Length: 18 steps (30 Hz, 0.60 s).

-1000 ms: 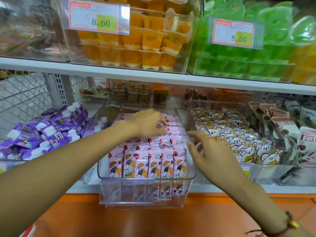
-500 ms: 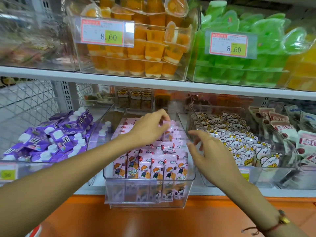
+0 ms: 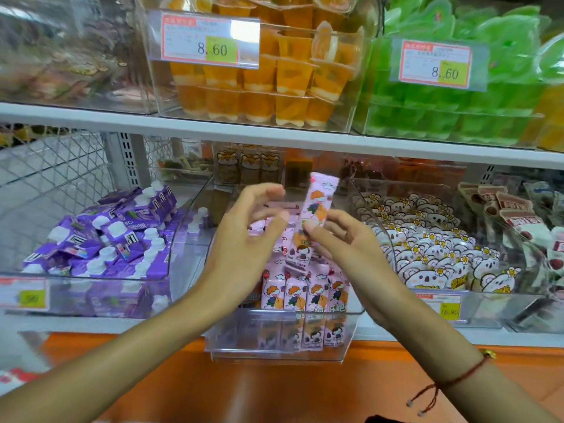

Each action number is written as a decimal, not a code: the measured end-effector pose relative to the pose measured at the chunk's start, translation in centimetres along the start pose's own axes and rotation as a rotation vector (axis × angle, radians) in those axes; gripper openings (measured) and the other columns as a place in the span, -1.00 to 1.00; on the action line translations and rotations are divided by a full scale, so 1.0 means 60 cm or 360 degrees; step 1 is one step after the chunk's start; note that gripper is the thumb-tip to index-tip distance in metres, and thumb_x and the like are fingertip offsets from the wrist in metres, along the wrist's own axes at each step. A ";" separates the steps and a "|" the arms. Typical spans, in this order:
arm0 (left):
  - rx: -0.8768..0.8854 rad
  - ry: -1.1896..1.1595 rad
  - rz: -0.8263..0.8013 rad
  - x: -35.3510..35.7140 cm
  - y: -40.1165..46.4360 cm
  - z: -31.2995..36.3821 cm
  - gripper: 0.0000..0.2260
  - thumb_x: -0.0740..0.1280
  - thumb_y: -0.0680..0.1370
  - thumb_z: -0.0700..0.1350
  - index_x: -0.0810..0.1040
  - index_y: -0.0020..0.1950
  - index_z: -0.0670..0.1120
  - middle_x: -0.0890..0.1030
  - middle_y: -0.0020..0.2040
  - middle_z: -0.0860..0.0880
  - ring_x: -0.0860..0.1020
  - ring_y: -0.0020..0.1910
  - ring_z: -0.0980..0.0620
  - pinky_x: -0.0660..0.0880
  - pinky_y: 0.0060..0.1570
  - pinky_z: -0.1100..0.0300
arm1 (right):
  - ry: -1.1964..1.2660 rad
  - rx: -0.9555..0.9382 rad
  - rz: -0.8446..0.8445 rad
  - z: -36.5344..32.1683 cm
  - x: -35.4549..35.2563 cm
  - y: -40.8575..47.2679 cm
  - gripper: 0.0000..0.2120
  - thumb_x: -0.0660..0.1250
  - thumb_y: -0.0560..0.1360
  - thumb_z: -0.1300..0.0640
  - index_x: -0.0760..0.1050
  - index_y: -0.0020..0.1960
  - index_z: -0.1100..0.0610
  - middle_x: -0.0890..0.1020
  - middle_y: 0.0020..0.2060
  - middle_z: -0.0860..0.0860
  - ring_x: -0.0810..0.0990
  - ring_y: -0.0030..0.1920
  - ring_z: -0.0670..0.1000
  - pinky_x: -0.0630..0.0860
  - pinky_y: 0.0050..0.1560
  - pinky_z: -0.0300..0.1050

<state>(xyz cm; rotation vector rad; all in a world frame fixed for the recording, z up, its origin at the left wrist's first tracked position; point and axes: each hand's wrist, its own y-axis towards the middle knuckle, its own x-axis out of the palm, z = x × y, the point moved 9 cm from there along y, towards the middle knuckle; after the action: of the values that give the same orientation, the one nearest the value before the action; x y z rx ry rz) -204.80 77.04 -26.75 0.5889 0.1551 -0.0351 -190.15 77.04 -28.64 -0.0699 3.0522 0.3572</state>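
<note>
- A pink packet (image 3: 319, 206) is held in the air between the two hands, upright with a slight tilt, its top leaning to the right.
- The packet is pinched at its lower half by the right hand (image 3: 351, 248): the thumb is pressed on the front, and the fingers (image 3: 341, 222) are curled round behind it.
- The left hand (image 3: 241, 242) is held just beside the packet on its left. Its fingers (image 3: 262, 190) are spread and loosely bent, and nothing is gripped by them. Whether its thumb tip touches the packet cannot be told.
- The held packet is seen above a clear bin (image 3: 280, 349), which juts past the front edge of the lower shelf (image 3: 91, 323) and over the orange counter (image 3: 274, 389).
- More pink packets (image 3: 305, 296) are stood upright in rows inside that bin.
- Purple pouches (image 3: 122, 233) with white caps are piled in the bin to the left, and white bear-faced packets (image 3: 433, 254) are packed in the bin to the right.
- On the upper shelf (image 3: 274, 135), orange jelly cups (image 3: 290, 77) and green jelly cups (image 3: 457, 117) are stacked in clear boxes, each behind a price tag (image 3: 210, 41) marked 8.60.
- A red cord bracelet (image 3: 451, 383) is worn on the right wrist.
</note>
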 end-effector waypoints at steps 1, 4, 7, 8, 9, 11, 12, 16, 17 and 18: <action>-0.0033 0.0052 -0.0028 0.002 -0.007 -0.008 -0.74 0.34 0.56 -0.15 0.48 0.20 0.12 0.56 0.16 0.23 0.53 0.14 0.31 0.52 0.05 0.26 | 0.0114 0.0094 0.0002 0.010 0.001 0.001 -0.76 0.35 0.52 0.14 0.52 0.18 0.13 0.68 0.03 -0.01 0.66 0.00 -0.12 0.56 0.00 -0.30; -0.0100 0.0119 -0.0075 0.009 -0.018 -0.023 -0.69 0.41 0.49 -0.16 0.49 0.15 0.15 0.56 0.11 0.22 0.52 0.09 0.31 0.51 -0.09 0.33 | 0.0242 0.0169 -0.0014 0.020 0.006 0.002 -0.75 0.34 0.52 0.16 0.53 0.19 0.17 0.70 -0.01 0.00 0.67 -0.06 -0.13 0.55 0.02 -0.25; -0.0074 0.0203 -0.0087 0.015 -0.021 -0.020 -0.62 0.51 0.41 -0.06 0.47 0.15 0.18 0.54 0.11 0.25 0.53 0.05 0.27 0.54 -0.12 0.32 | 0.0376 0.0168 -0.0036 0.018 0.013 0.000 -0.76 0.34 0.53 0.18 0.54 0.17 0.20 0.71 -0.07 0.01 0.67 -0.13 -0.14 0.54 -0.16 -0.34; -0.0055 0.0243 -0.0075 0.015 -0.021 -0.018 -0.59 0.52 0.39 -0.02 0.46 0.15 0.19 0.54 0.11 0.26 0.54 0.03 0.26 0.54 -0.12 0.33 | 0.0375 0.0163 -0.0044 0.018 0.016 -0.002 -0.76 0.34 0.53 0.19 0.54 0.18 0.20 0.71 -0.07 0.01 0.67 -0.13 -0.13 0.54 -0.16 -0.34; -0.0036 0.0274 -0.0059 0.015 -0.022 -0.017 -0.57 0.53 0.38 0.00 0.45 0.16 0.19 0.54 0.10 0.26 0.54 0.01 0.26 0.53 -0.13 0.34 | 0.0362 0.0155 -0.0056 0.018 0.019 -0.003 -0.76 0.34 0.53 0.19 0.53 0.19 0.20 0.71 -0.06 0.01 0.68 -0.12 -0.11 0.55 -0.14 -0.33; -0.0013 0.0278 -0.0040 0.014 -0.021 -0.016 -0.58 0.53 0.39 -0.01 0.44 0.16 0.19 0.55 0.06 0.26 0.55 -0.02 0.25 0.51 -0.15 0.36 | 0.0348 0.0136 -0.0063 0.019 0.022 -0.005 -0.75 0.33 0.53 0.18 0.52 0.20 0.19 0.71 -0.07 0.00 0.68 -0.10 -0.11 0.56 -0.12 -0.32; -0.0012 0.0250 -0.0037 0.014 -0.020 -0.016 -0.60 0.51 0.41 -0.02 0.43 0.15 0.19 0.57 0.05 0.26 0.56 -0.03 0.25 0.51 -0.15 0.35 | 0.0356 0.0137 -0.0058 0.019 0.021 -0.004 -0.75 0.31 0.54 0.17 0.52 0.21 0.17 0.71 -0.08 -0.03 0.67 -0.09 -0.12 0.56 -0.10 -0.31; -0.0057 0.0177 -0.0137 0.019 -0.017 -0.022 -0.78 0.37 0.54 -0.02 0.39 0.11 0.18 0.59 0.05 0.31 0.58 0.01 0.30 0.48 -0.03 0.37 | 0.0432 0.0169 -0.0107 0.016 0.017 -0.003 -0.77 0.18 0.61 0.11 0.54 0.19 0.02 0.68 0.05 -0.11 0.62 0.08 -0.18 0.53 0.09 -0.27; -0.0044 0.0231 -0.0190 0.024 -0.018 -0.023 -0.81 0.34 0.56 -0.03 0.40 0.09 0.19 0.58 0.06 0.32 0.56 0.05 0.31 0.49 0.03 0.33 | 0.0401 0.0155 -0.0107 0.014 0.015 -0.004 -0.77 0.17 0.62 0.12 0.55 0.19 0.02 0.68 0.05 -0.11 0.62 0.06 -0.19 0.54 0.06 -0.29; -0.0024 0.0301 -0.0240 0.029 -0.020 -0.023 -0.82 0.33 0.57 -0.03 0.40 0.08 0.21 0.57 0.08 0.33 0.53 0.09 0.32 0.49 0.09 0.28 | 0.0350 0.0139 -0.0085 0.014 0.012 -0.005 -0.78 0.18 0.62 0.14 0.55 0.18 0.03 0.69 0.03 -0.11 0.64 0.03 -0.19 0.56 0.00 -0.32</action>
<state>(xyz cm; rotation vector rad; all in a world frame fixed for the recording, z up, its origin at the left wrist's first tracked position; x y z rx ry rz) -203.36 76.85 -28.82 0.5645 0.3833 -0.1243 -190.83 76.95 -29.59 -0.1982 3.2703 0.2259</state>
